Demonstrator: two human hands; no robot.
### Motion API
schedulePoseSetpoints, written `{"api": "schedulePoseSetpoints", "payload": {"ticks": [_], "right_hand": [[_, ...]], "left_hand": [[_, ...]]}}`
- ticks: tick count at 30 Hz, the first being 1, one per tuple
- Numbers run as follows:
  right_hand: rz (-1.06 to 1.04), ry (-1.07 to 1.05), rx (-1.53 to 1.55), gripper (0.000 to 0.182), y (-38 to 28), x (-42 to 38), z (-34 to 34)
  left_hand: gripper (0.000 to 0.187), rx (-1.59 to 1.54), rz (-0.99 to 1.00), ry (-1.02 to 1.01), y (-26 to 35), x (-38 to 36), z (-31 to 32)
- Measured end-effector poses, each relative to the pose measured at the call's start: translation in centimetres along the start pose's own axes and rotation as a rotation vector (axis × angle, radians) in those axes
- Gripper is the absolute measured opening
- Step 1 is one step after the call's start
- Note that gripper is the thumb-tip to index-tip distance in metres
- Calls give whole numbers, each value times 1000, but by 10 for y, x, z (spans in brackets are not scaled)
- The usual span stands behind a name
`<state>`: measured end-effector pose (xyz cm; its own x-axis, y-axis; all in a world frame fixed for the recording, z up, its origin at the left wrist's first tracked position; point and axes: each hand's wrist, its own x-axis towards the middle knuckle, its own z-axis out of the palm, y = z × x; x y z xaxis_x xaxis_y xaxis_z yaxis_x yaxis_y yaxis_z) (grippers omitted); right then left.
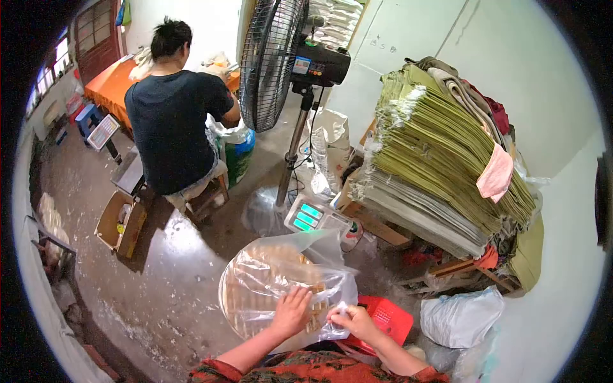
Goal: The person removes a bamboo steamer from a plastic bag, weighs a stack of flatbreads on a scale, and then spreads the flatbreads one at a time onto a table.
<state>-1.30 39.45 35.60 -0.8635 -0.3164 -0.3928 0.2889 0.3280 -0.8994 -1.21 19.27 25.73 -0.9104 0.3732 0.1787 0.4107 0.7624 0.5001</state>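
Observation:
A large transparent plastic bag (265, 276) lies spread over a round woven tray (225, 290) in front of me. My left hand (292, 311) rests on the plastic, fingers stretched out and pressing lightly on its surface. To the right, my right hand (357, 322) is closed in a pinch on a gathered whitish part of the bag (343, 309). Through the film, light wooden-looking strips of the tray show. Just beyond the bag stands a digital scale display (307, 216) with lit green readouts.
A red plastic basket (391, 317) is at my right, beside a white sack (463, 316). A tall stack of green woven sacks (447, 147) stands on the right. Ahead are a pedestal fan (276, 67), a seated person (175, 127) and a cardboard box (118, 223).

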Motion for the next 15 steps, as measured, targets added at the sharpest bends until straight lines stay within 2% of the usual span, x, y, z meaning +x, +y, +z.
{"api": "schedulePoseSetpoints", "payload": {"ticks": [1,3,4,5,7,8,9,10,11,12,14,15], "right_hand": [[43,-39,-38,15,4,-5,-4],[9,-29,-68,17,23,-17,-19],[80,19,62,15,29,-23,-29],[148,66,196,14,37,-30,-39],[178,239,378,12,75,-28,-70],[237,281,505,9,98,-27,-91],[299,323,640,8,124,-27,-110],[404,331,634,7,157,-28,-127],[510,331,620,9,178,-28,-142],[511,316,636,9,199,-25,-157],[848,367,-32,16,225,-15,-166],[375,641,-192,16,226,-7,-165]], "left_hand": [[61,-1,2,1,3,5,5],[58,241,19,4,11,11,14],[55,210,-96,-88,2,13,29],[55,216,-100,-91,-4,15,27],[42,44,-333,-379,-21,26,14],[42,57,-331,-386,-28,22,10],[27,-478,-608,14,-39,14,3],[17,-1007,-850,446,-55,5,-7],[18,-1121,-718,378,-80,-10,-38],[20,-1111,-775,494,-116,-35,-45],[25,-1382,-1201,690,-129,-74,-74],[33,-1110,-1422,673,-100,-79,-99]]}}
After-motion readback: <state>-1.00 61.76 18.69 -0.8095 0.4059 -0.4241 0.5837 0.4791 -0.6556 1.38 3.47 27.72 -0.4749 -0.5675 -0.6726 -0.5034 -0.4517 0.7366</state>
